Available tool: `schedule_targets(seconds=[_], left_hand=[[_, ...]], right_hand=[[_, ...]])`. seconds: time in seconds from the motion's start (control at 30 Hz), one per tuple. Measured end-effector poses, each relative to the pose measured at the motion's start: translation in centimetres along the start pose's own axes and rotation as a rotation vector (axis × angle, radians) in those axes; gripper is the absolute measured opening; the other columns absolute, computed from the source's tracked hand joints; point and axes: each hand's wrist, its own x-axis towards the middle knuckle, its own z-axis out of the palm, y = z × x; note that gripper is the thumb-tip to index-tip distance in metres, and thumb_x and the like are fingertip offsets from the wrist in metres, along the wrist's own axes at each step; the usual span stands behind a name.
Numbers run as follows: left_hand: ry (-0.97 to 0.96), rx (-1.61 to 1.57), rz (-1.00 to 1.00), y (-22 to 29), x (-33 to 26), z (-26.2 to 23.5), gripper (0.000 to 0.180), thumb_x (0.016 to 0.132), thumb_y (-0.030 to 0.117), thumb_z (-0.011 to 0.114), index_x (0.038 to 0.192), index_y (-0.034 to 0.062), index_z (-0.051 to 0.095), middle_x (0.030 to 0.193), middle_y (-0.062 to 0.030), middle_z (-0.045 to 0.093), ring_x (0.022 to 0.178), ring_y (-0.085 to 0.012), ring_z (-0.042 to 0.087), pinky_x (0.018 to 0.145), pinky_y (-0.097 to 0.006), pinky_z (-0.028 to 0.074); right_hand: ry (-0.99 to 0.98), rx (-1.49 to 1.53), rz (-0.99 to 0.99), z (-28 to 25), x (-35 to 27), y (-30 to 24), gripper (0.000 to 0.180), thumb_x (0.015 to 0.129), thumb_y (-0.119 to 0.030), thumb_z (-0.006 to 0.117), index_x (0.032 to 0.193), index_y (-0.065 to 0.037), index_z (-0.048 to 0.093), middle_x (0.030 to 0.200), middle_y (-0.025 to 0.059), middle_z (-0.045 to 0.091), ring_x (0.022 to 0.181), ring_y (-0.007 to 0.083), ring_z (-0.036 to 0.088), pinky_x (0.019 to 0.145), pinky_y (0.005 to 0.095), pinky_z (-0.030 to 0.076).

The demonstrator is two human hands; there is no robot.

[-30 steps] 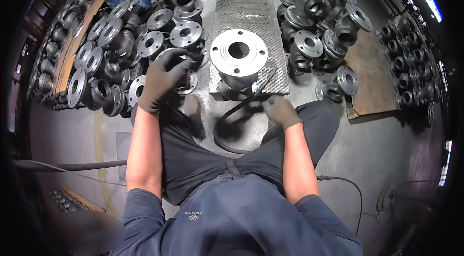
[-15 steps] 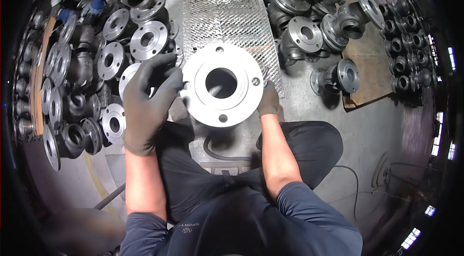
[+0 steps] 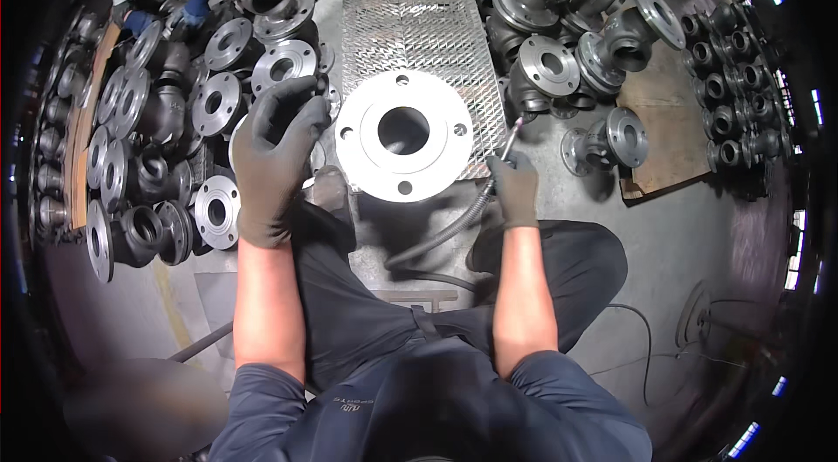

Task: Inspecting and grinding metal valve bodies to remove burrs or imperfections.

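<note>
A pale metal flange (image 3: 368,161) with a round central bore and several bolt holes faces up in front of me, over the near end of a ridged metal plate. The part beneath it is hidden. My left hand (image 3: 278,161), in a grey glove, is beside the flange's left rim, with fingers curved and thumb apart; nothing shows between them. On the flange's right, my gloved right hand (image 3: 517,191) closes around a slim die grinder (image 3: 510,141). Its pinkish tip points up and away from me, and a ribbed hose (image 3: 449,228) trails from it.
The ridged plate (image 3: 410,21) stretches away from me. Flanged valve bodies crowd the left (image 3: 218,104) and right (image 3: 548,65) sides. A single valve body (image 3: 626,137) sits by a brown board (image 3: 659,113) at right. Another person's blue-gloved hand (image 3: 196,6) shows at far left.
My right hand has come out from behind the flange, moving right and toward me, and the die grinder now shows in it. My left hand keeps its curved shape beside the rim.
</note>
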Motion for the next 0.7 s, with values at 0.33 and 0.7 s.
schedule_targets(seconds=[0.33, 0.7], left_hand=[[-0.458, -0.053, 0.123, 1.7, -7.8, 3.9, 0.035, 0.11, 0.019, 0.078, 0.139, 0.0006, 0.075, 0.111, -0.0054, 0.082, 0.102, -0.0117, 0.074, 0.089, -0.03, 0.059], [-0.851, -0.523, -0.406, 5.2, -4.6, 4.6, 0.051, 0.12, 0.042, 0.057, 0.135, -0.0041, 0.071, 0.1, -0.0133, 0.083, 0.069, -0.0191, 0.077, 0.061, -0.028, 0.061]], right_hand=[[-0.426, 0.091, -0.392, -8.2, -12.4, -17.5, 0.038, 0.113, -0.036, 0.076, 0.108, 0.002, 0.078, 0.086, 0.0064, 0.076, 0.068, 0.0104, 0.067, 0.062, 0.0289, 0.051], [-0.785, 0.233, -0.49, -3.9, -8.4, -21.4, 0.039, 0.117, -0.035, 0.066, 0.123, 0.0, 0.082, 0.121, 0.0071, 0.081, 0.109, 0.0151, 0.071, 0.097, 0.0325, 0.055]])
